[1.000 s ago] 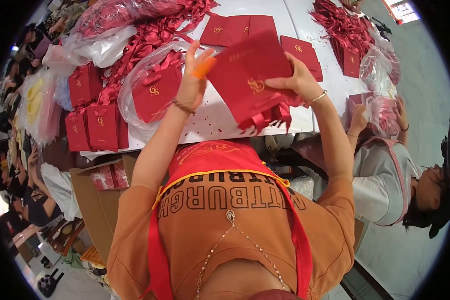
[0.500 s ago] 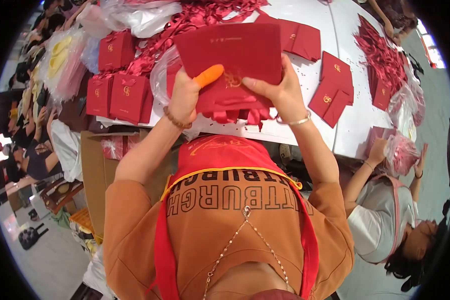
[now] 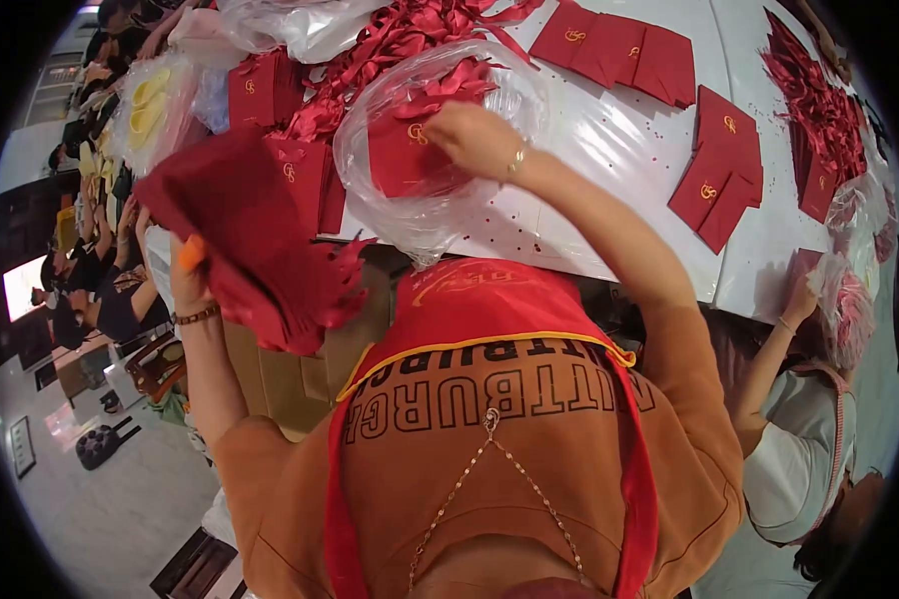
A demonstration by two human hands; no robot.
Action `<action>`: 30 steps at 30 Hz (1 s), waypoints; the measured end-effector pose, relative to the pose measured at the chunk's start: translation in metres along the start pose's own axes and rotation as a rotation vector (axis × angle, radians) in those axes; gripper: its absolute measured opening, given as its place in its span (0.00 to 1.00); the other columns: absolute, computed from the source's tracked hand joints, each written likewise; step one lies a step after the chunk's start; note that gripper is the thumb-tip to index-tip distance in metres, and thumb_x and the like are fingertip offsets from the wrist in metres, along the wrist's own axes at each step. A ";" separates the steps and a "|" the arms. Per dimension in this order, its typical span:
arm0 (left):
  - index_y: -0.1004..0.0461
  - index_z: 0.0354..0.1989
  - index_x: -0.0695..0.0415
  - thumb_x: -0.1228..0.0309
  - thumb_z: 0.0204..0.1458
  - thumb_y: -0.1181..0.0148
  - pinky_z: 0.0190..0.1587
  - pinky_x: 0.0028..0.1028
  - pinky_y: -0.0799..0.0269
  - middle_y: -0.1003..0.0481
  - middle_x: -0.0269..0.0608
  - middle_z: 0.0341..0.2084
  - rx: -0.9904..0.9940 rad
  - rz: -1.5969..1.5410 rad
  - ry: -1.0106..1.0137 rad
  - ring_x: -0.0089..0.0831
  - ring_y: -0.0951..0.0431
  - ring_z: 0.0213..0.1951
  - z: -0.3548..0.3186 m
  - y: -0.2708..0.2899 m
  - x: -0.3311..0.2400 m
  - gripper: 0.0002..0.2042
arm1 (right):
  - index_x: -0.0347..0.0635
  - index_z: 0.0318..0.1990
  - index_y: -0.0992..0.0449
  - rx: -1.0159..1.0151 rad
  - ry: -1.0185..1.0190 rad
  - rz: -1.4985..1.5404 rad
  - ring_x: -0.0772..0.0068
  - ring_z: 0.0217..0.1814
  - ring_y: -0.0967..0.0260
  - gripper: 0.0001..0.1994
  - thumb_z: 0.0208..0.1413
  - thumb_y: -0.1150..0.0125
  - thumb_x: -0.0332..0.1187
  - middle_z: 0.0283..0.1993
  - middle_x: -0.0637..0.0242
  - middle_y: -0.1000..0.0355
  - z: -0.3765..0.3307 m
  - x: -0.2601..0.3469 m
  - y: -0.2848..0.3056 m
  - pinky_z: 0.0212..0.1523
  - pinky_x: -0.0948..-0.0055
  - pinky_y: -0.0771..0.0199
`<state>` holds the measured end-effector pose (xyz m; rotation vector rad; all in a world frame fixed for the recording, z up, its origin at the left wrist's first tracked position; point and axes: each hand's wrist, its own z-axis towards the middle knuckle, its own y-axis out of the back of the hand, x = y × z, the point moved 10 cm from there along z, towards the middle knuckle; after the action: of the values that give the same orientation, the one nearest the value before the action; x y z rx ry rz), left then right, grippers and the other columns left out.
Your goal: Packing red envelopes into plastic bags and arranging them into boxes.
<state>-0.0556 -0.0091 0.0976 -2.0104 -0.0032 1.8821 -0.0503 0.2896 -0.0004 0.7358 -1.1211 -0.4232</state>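
Observation:
My left hand (image 3: 188,275) holds a stack of red folded envelopes with tassels (image 3: 255,240) out to the left, off the table edge, over a cardboard box. An orange cover sits on one of its fingers. My right hand (image 3: 479,140) reaches into a clear plastic bag (image 3: 435,150) on the white table (image 3: 609,150) and rests on a red card with a gold emblem (image 3: 402,155) inside it. Whether the fingers grip the card is hidden by the bag's glare.
Red cards (image 3: 624,45) lie at the table's far side and more red cards (image 3: 724,165) at the right. Red tassels (image 3: 390,40) are heaped at the back. Stacked red envelopes (image 3: 270,90) stand left. A person (image 3: 804,439) sits at right; other people sit far left. A cardboard box (image 3: 290,374) stands below the table.
My left hand has swung the red stack from in front of me down to the left. My right hand let go of it and reached into the plastic bag.

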 end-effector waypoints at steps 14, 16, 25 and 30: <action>0.42 0.52 0.60 0.75 0.46 0.45 0.45 0.31 0.31 0.33 0.41 0.44 0.266 -0.110 0.585 0.30 0.29 0.44 0.059 -0.096 0.086 0.23 | 0.59 0.53 0.38 0.443 0.150 -0.148 0.63 0.47 0.34 0.20 0.50 0.54 0.34 0.47 0.60 0.33 0.111 -0.032 -0.042 0.45 0.68 0.34; 0.41 0.50 0.59 0.74 0.47 0.46 0.40 0.27 0.30 0.31 0.38 0.40 0.180 -0.086 0.613 0.27 0.28 0.38 0.062 -0.109 0.098 0.20 | 0.55 0.55 0.39 0.487 -0.040 0.296 0.67 0.52 0.37 0.20 0.53 0.55 0.40 0.52 0.61 0.36 0.125 -0.042 -0.047 0.49 0.73 0.38; 0.36 0.46 0.61 0.72 0.51 0.49 0.38 0.29 0.26 0.28 0.40 0.37 0.216 -0.225 0.802 0.29 0.25 0.37 0.083 -0.113 0.190 0.14 | 0.39 0.47 0.32 0.088 -0.460 1.260 0.70 0.43 0.34 0.24 0.52 0.53 0.50 0.41 0.62 0.30 0.096 -0.098 -0.007 0.48 0.75 0.39; 0.38 0.49 0.62 0.71 0.51 0.50 0.41 0.33 0.26 0.31 0.44 0.43 0.263 -0.276 0.841 0.33 0.27 0.41 0.083 -0.109 0.205 0.16 | 0.36 0.32 0.33 -0.566 -0.543 0.805 0.73 0.24 0.35 0.12 0.53 0.55 0.38 0.25 0.61 0.32 -0.011 -0.125 0.033 0.28 0.72 0.36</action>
<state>-0.0864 0.1680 -0.0717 -2.2989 0.1722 0.7352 -0.0909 0.3967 -0.0615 -0.3713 -1.5940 -0.2221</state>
